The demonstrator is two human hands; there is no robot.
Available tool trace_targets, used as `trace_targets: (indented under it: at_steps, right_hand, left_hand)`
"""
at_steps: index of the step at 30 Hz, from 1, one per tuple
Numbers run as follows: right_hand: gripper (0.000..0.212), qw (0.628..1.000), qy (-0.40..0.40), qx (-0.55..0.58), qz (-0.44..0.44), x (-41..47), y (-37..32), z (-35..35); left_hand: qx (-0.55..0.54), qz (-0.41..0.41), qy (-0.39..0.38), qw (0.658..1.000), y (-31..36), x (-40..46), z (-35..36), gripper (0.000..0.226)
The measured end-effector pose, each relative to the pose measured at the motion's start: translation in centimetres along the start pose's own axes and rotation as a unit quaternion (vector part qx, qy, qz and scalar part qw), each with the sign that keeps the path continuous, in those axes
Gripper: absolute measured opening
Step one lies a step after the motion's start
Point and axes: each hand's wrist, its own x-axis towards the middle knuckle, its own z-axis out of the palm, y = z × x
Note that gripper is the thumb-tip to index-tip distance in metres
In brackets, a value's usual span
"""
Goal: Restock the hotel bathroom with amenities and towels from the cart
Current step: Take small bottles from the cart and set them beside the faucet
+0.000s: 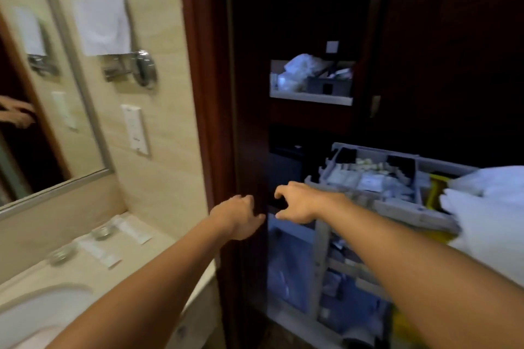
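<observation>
Head view shows a dark brown wooden door frame [215,93] in the middle. Right of the door frame stands the grey plastic cart [397,207], with small white packets in its top tray. White folded towels [487,201] lie on the cart at its far right side. Left of the door frame is a big silver-edged mirror [42,79] on the cream tiled wall. Below the mirror is the pale stone tabletop [85,263] with a white sink [37,312]. A white towel [102,17] hangs on the wall left of the door frame. Two round glasses [62,253] and small white packets [136,231] sit on the tabletop. The left hand [241,215] reaches beside the door frame, fingers loosely bent, holding nothing. The right hand [297,201] is at the near corner of the cart, fingers loosely curled, holding nothing.
</observation>
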Motion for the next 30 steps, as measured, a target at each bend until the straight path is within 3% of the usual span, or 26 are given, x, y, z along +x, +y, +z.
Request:
trace_targets:
  at_steps: [13, 30]
  right_hand:
    - [0.048, 0.991, 0.02, 0.025, 0.127, 0.9, 20.0, -2.5]
    - [0.052, 0.968, 0.033, 0.106, 0.227, 12.9, 33.3, -2.1]
  left_hand:
    - [-0.011, 0.108, -0.017, 0.994, 15.7, 14.1, 2.1, 0.046]
    - [-0.024, 0.177, -0.026, 0.984, 22.4, 34.0, 5.5, 0.047]
